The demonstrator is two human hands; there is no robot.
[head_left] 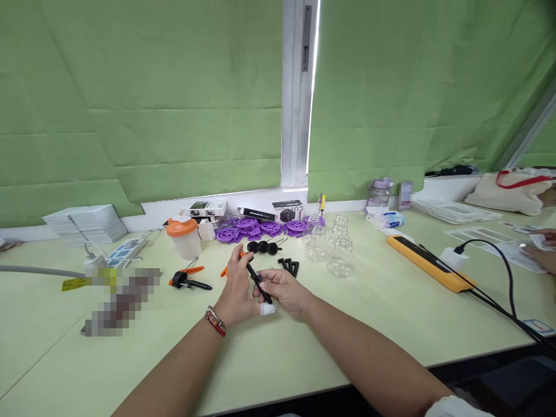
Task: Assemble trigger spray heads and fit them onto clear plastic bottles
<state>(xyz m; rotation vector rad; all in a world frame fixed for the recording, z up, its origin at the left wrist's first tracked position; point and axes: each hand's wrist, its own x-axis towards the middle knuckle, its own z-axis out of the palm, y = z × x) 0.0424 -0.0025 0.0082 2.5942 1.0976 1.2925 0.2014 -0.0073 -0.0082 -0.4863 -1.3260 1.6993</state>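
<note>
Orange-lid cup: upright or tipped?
Upright. The cup stands on its base on the table, orange lid on top.

Black rod (259,283); orange-lidded cup (184,237); purple discs (256,227) behind it; yellow-orange power strip (428,263); pale green desk (304,347); green blinds (139,98).

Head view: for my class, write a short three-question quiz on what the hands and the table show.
1. True or false: both hands hold the black rod.
2. What colour is the lid of the shaker cup? A green, B orange, C blue.
3. Which lies nearer the hands: the purple discs or the glass jars? Or can you not tell?

Key:
1. True: the left hand and right hand both grip it.
2. B.
3. Cannot tell; both lie just beyond the hands.
</note>
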